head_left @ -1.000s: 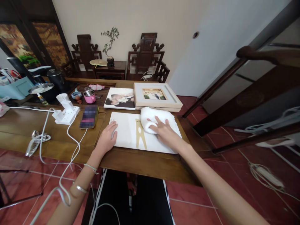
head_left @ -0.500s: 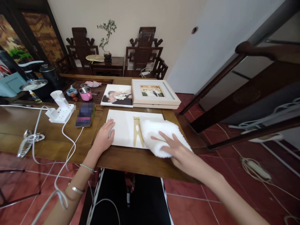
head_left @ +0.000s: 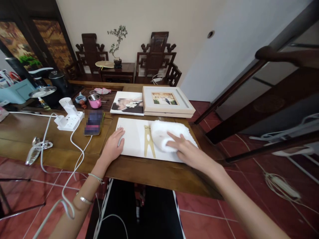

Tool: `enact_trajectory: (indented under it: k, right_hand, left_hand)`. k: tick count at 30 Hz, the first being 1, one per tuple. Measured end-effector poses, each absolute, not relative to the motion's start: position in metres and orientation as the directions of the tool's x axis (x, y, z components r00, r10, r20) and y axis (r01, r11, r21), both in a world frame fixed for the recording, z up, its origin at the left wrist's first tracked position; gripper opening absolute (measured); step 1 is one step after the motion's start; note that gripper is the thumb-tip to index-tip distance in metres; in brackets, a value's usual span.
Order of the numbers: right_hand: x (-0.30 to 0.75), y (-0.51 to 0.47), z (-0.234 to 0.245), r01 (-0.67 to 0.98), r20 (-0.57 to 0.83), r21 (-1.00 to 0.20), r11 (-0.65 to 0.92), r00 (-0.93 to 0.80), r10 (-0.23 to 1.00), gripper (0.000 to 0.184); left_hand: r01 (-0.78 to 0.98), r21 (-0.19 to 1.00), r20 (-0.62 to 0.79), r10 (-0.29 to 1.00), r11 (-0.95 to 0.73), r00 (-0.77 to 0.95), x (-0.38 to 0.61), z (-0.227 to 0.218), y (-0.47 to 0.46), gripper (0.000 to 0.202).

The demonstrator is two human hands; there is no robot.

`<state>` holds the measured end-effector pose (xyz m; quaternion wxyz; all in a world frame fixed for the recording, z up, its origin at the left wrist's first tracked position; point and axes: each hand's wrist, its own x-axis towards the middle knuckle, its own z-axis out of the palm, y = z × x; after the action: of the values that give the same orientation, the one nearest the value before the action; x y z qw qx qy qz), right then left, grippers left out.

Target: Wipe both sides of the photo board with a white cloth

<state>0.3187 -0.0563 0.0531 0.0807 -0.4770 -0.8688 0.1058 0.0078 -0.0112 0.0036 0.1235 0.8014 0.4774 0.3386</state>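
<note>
A white rectangular board or panel (head_left: 132,136) lies flat near the table's front edge, with a tan long-legged cat-like figure (head_left: 146,151) on it. My left hand (head_left: 115,142) rests on its left edge, fingers stretched out and holding nothing. Over the board's right part, my right hand (head_left: 185,149) presses a fluffy white cloth (head_left: 171,129), with a fold of it bunched at the fingers. The cloth covers much of the board's right side.
Behind the board are a photo print (head_left: 128,104) and a boxed picture frame (head_left: 169,101). To the left are a phone (head_left: 94,123), a white power strip (head_left: 71,121) with trailing cables, a silver claw clip (head_left: 37,151) and a pink cup (head_left: 94,101). A wooden railing stands right.
My right hand has pushed the cloth slightly away from me, uncovering the board's front right edge. My left hand stays on the left edge. The view has shifted a little.
</note>
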Motion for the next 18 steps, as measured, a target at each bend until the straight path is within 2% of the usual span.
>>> enact_trajectory:
  k: [4, 8, 12, 18]
  right_hand:
    - [0.319, -0.125, 0.067, 0.789, -0.03, -0.3, 0.536, -0.57, 0.821, 0.062]
    - [0.326, -0.147, 0.074, 0.785, -0.084, -0.345, 0.516, -0.573, 0.816, 0.064]
    - [0.329, -0.105, 0.061, 0.772, -0.019, -0.382, 0.508, -0.556, 0.831, 0.06]
    - [0.296, -0.01, 0.038, 0.843, 0.075, -0.349, 0.41, -0.411, 0.909, 0.062]
  left_hand:
    - [0.688, 0.515, 0.416, 0.851, -0.511, 0.32, 0.008, 0.004, -0.011, 0.038]
    - [0.691, 0.511, 0.415, 0.85, -0.512, 0.323, 0.009, 0.003, -0.01, 0.038]
    - [0.688, 0.515, 0.417, 0.851, -0.511, 0.319, 0.008, 0.003, -0.01, 0.037]
    - [0.681, 0.526, 0.416, 0.853, -0.509, 0.316, 0.007, 0.005, -0.011, 0.036]
